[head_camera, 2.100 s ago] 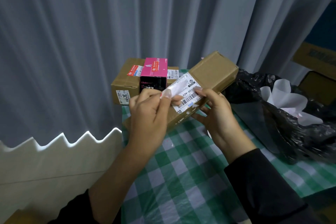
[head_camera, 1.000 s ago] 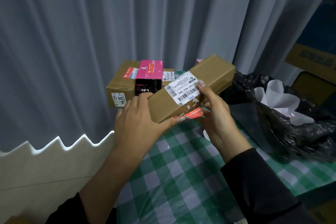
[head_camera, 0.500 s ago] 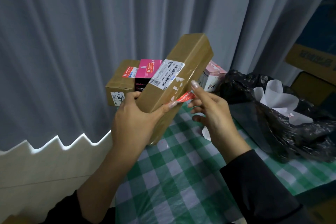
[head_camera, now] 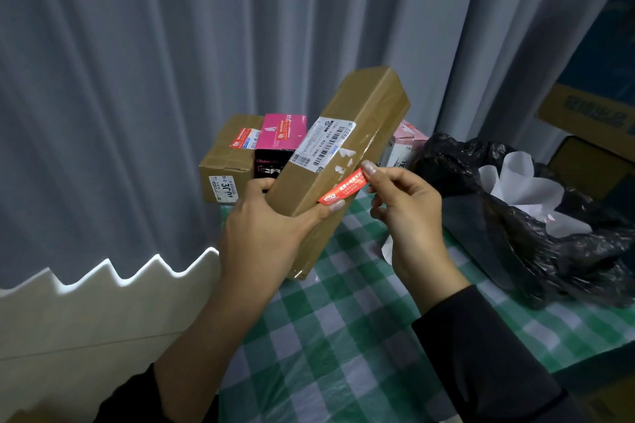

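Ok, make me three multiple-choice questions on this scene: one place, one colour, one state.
1. Where is the crumpled black plastic bag? A) right of the long brown cardboard box B) left of it C) on it
2. The narrow sticker the right hand pinches is: A) blue B) red C) yellow
3. The long box is: A) flat on the table B) in the bag C) gripped tilted by the left hand
Answers: A, it sits at right; B, strip is red; C, that hand wraps it.
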